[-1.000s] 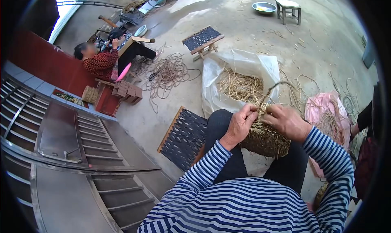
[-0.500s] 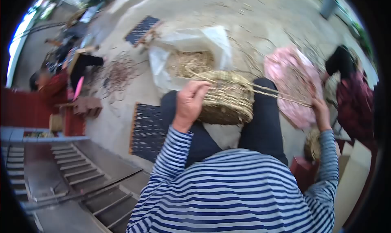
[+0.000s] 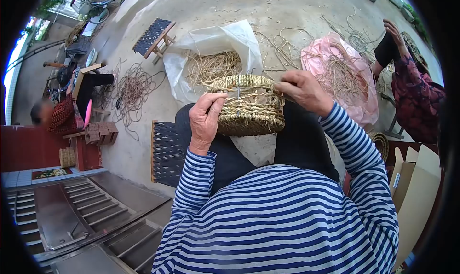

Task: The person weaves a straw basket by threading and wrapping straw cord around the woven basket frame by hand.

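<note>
A woven straw basket [image 3: 251,116] rests on my lap, between and above my dark-trousered knees. Its upper side shows open gaps between a twisted rim and the woven rows, with a thin metal-looking piece upright across them. My left hand [image 3: 205,118] pinches the basket's left upper edge, thumb against fingers. At the right upper corner my right hand [image 3: 302,89] is closed, fingers curled round straw cord that is mostly hidden. Just beyond the basket, a white plastic bag [image 3: 182,65] holds coiled straw rope [image 3: 215,68].
A pink bag [image 3: 366,101] with loose straw lies ahead right, beside a person [image 3: 417,101] with a raised hand. Another person [image 3: 64,111] sits far left near tangled cord [image 3: 134,92]. Woven-top stools [image 3: 165,151] and cardboard [image 3: 417,192] stand around.
My right hand has come back from the far right, where it held a stretched cord, to the basket's right corner. My left hand stays at the left edge. The co-worker's hand at right is now raised.
</note>
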### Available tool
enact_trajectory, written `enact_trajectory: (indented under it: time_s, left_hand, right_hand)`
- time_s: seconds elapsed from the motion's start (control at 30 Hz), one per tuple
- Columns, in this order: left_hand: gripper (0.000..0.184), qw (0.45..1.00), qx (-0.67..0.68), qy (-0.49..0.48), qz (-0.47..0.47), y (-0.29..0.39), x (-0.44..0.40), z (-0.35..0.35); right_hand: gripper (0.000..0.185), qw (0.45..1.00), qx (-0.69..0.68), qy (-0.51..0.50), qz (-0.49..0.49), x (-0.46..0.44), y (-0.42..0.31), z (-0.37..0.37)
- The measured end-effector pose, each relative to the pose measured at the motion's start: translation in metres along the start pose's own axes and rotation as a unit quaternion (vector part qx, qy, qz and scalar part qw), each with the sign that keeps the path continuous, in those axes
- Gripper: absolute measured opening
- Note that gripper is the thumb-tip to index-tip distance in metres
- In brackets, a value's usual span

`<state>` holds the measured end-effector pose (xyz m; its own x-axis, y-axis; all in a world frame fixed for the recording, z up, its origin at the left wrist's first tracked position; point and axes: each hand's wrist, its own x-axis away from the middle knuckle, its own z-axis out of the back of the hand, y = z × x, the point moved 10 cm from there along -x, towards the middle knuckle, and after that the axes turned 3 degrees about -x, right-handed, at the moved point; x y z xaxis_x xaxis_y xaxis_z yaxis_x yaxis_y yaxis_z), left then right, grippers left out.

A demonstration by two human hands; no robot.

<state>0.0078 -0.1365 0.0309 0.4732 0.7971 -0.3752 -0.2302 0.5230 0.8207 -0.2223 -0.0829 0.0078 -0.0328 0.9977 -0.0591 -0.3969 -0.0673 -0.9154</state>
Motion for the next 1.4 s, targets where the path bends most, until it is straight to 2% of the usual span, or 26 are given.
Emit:
enact_trajectory:
  time_s: [0.07, 0.13, 0.23, 0.27, 0.3, 0.37, 0.4, 0.43, 0.47, 0.53, 0.63, 0.67, 0.73, 0.83, 0.87, 0.9, 0.93, 0.97, 1.03, 1.07, 1.13, 1.2, 1.23, 1.3, 1.37, 1.4]
  left_hand:
    - [0.012, 1.000, -0.015, 0.013, 0.011, -0.002, 0.001, 0.003]
    - [0.013, 1.000, -0.016, 0.023, 0.010, -0.004, 0.001, 0.005]
    - [0.013, 0.999, -0.010, 0.047, 0.014, -0.001, 0.000, 0.005]
    - [0.014, 0.999, -0.018, 0.047, 0.020, -0.001, 0.000, 0.005]
    - [0.014, 0.998, -0.027, 0.048, 0.025, -0.001, -0.003, 0.004]
    - [0.014, 0.999, -0.033, 0.041, 0.006, 0.004, -0.005, -0.001]
    - [0.013, 0.999, -0.020, 0.044, 0.022, 0.002, -0.005, -0.001]
    - [0.013, 0.998, -0.009, 0.049, 0.037, -0.001, -0.005, -0.001]
    - [0.013, 0.998, -0.014, 0.049, 0.035, 0.000, -0.005, -0.001]
    - [0.012, 0.997, -0.025, 0.051, 0.050, -0.004, -0.004, -0.001]
    - [0.012, 0.996, -0.036, 0.057, 0.054, -0.009, -0.002, 0.001]
    - [0.012, 0.996, -0.045, 0.059, 0.057, -0.010, -0.002, 0.003]
    - [0.012, 0.995, -0.042, 0.069, 0.065, -0.009, 0.000, 0.005]
    - [0.012, 0.994, -0.041, 0.067, 0.072, -0.010, 0.002, 0.007]
    - [0.012, 0.994, -0.043, 0.065, 0.071, -0.009, 0.002, 0.007]
    - [0.012, 0.995, -0.044, 0.064, 0.070, -0.009, 0.002, 0.007]
    - [0.012, 0.995, -0.039, 0.063, 0.070, -0.011, 0.001, 0.006]
    - [0.012, 0.995, -0.038, 0.069, 0.062, -0.011, 0.001, 0.007]
    - [0.011, 0.996, -0.025, 0.068, 0.050, -0.009, -0.001, 0.006]
    - [0.011, 0.997, -0.019, 0.065, 0.048, -0.009, -0.002, 0.004]
    - [0.011, 0.997, -0.023, 0.072, 0.033, -0.007, -0.003, 0.004]
    - [0.010, 0.996, -0.015, 0.074, 0.044, -0.009, -0.004, 0.004]
    - [0.008, 0.994, -0.069, 0.081, 0.000, 0.001, -0.007, 0.005]
    - [0.007, 0.987, -0.129, 0.089, -0.045, 0.017, -0.011, 0.008]
    - [0.009, 0.956, -0.249, 0.074, -0.139, 0.052, -0.016, 0.001]
    - [0.013, 0.960, -0.239, 0.066, -0.130, 0.058, -0.017, -0.002]
  right_hand:
    - [0.024, 0.995, -0.058, 0.022, -0.072, 0.018, 0.018, 0.041]
    - [0.020, 0.936, -0.215, 0.227, -0.161, 0.089, 0.143, 0.162]
    - [0.024, 0.731, -0.398, 0.534, -0.146, 0.248, 0.281, 0.305]
    - [0.026, 0.679, -0.228, 0.643, -0.271, 0.325, 0.322, 0.341]
    - [0.028, 0.707, -0.019, 0.569, -0.420, 0.342, 0.291, 0.343]
    - [0.032, 0.820, 0.273, 0.435, -0.252, 0.299, 0.279, 0.334]
    - [0.043, 0.855, 0.255, 0.381, -0.242, 0.265, 0.268, 0.308]
    - [0.044, 0.870, 0.241, 0.398, -0.165, 0.225, 0.236, 0.273]
    - [0.045, 0.915, 0.111, 0.351, -0.165, 0.170, 0.176, 0.217]
    - [0.043, 0.961, 0.103, 0.252, -0.049, 0.088, 0.092, 0.138]
    - [0.047, 0.980, 0.107, 0.114, 0.127, 0.018, 0.006, 0.044]
    - [0.037, 0.980, 0.069, 0.082, 0.170, 0.004, -0.013, 0.024]
    - [0.025, 0.979, 0.151, -0.002, 0.134, -0.013, -0.022, -0.002]
    - [0.027, 0.994, 0.025, 0.004, 0.105, -0.005, 0.003, 0.017]
    - [0.024, 0.999, -0.007, 0.013, 0.049, 0.006, 0.029, 0.040]
    - [0.018, 0.992, -0.086, 0.084, -0.044, 0.023, 0.083, 0.083]
    - [0.013, 0.954, -0.148, 0.229, -0.125, 0.056, 0.128, 0.140]
    - [0.019, 0.911, -0.209, 0.325, -0.141, 0.095, 0.172, 0.192]
    - [0.038, 0.747, -0.372, 0.530, -0.150, 0.219, 0.334, 0.302]
    - [0.037, 0.674, -0.389, 0.597, -0.194, 0.287, 0.381, 0.327]
    - [0.040, 0.598, -0.190, 0.707, -0.325, 0.367, 0.374, 0.327]
    - [0.041, 0.696, 0.154, 0.573, -0.404, 0.358, 0.347, 0.330]
    - [0.044, 0.771, 0.206, 0.504, -0.330, 0.325, 0.346, 0.319]
    - [0.041, 0.820, 0.204, 0.484, -0.226, 0.250, 0.314, 0.277]
    - [0.038, 0.916, 0.081, 0.371, -0.127, 0.146, 0.205, 0.196]
    - [0.038, 0.949, 0.016, 0.305, -0.082, 0.107, 0.166, 0.161]
